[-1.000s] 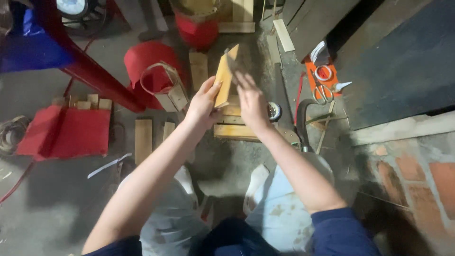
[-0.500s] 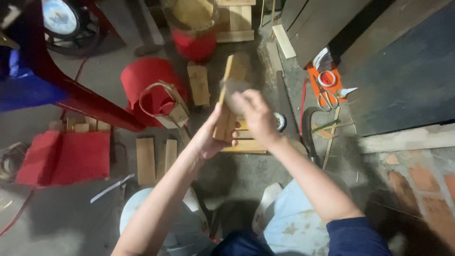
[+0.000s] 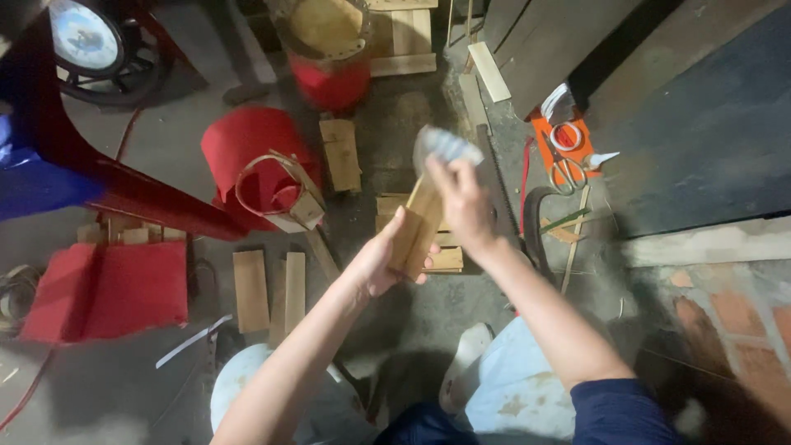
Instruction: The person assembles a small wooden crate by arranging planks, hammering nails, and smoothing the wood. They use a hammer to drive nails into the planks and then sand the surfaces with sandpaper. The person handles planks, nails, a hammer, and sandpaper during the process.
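My left hand (image 3: 381,262) grips a short light wooden block (image 3: 418,227), held upright above the floor. My right hand (image 3: 463,202) is closed on a pale, blurred piece of sheet material (image 3: 445,147), pressed against the block's upper end. Both forearms reach forward from the bottom of the view. Below the hands several flat wooden slats (image 3: 445,247) lie stacked on the concrete floor.
A red cylinder (image 3: 247,161) with a bent wooden loop (image 3: 276,185) lies to the left, red fabric (image 3: 107,288) further left. Loose slats (image 3: 251,290) sit nearby. Orange-handled scissors (image 3: 564,156), a handsaw blade (image 3: 494,177), a red bucket (image 3: 329,78) and a dark board (image 3: 709,107) lie beyond.
The block has tilted more upright and come lower. My right hand slid from the block's middle toward its top with the pale sheet. The camera view shifted slightly.
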